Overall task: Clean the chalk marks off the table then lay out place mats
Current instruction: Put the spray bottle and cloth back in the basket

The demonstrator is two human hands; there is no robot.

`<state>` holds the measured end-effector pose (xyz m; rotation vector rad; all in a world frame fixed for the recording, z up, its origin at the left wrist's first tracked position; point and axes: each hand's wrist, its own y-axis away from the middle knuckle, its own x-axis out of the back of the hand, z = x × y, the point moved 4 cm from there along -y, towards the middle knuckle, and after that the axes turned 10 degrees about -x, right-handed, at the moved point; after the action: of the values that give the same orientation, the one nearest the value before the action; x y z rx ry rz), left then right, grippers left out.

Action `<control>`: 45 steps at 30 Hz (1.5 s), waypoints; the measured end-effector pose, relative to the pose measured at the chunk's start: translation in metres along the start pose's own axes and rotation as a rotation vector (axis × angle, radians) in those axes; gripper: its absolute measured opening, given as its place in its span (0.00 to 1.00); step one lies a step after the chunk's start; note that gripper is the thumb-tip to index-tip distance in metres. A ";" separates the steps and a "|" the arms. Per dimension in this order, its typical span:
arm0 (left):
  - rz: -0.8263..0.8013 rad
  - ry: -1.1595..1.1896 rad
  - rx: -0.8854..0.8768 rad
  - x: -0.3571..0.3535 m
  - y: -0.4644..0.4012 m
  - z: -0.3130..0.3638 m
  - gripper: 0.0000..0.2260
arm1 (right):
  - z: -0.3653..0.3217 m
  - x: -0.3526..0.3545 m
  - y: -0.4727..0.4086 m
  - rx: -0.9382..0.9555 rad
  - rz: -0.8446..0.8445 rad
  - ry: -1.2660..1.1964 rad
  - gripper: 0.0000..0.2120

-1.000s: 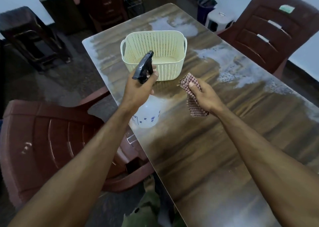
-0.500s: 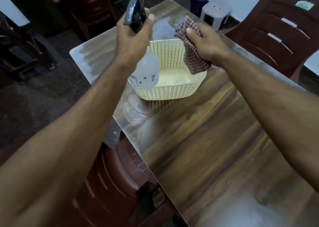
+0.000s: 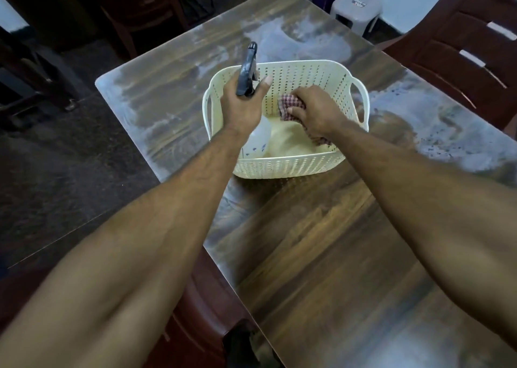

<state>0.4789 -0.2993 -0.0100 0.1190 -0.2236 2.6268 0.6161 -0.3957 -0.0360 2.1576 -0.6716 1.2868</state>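
Both hands have dropped from above the basket [image 3: 285, 169] down into it since half a second ago. Now the left hand [image 3: 240, 107] grips the spray bottle [image 3: 256, 139] by its neck, black trigger head upward, the clear body lowered inside the basket's left side. Beside it the right hand [image 3: 313, 110] clutches the red checked cloth [image 3: 291, 107] against the basket's interior. That cream perforated basket sits on the wooden table [image 3: 321, 241], whose far half shows pale, smeared chalk marks [image 3: 279, 37] while the near half looks dark and glossy.
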 end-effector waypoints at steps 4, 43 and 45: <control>0.008 -0.036 0.011 0.001 0.000 -0.020 0.10 | 0.003 -0.019 -0.002 -0.015 -0.073 0.076 0.17; -0.529 -0.270 -0.120 -0.074 0.253 0.139 0.06 | 0.114 0.112 0.308 -0.241 0.427 -0.272 0.08; -0.580 -0.257 -0.123 -0.098 0.290 0.147 0.07 | 0.145 0.114 0.347 -0.300 0.452 -0.301 0.07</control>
<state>0.4299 -0.6220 0.0825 0.4140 -0.3742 2.0119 0.5289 -0.7626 0.0735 2.0287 -1.4440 0.9868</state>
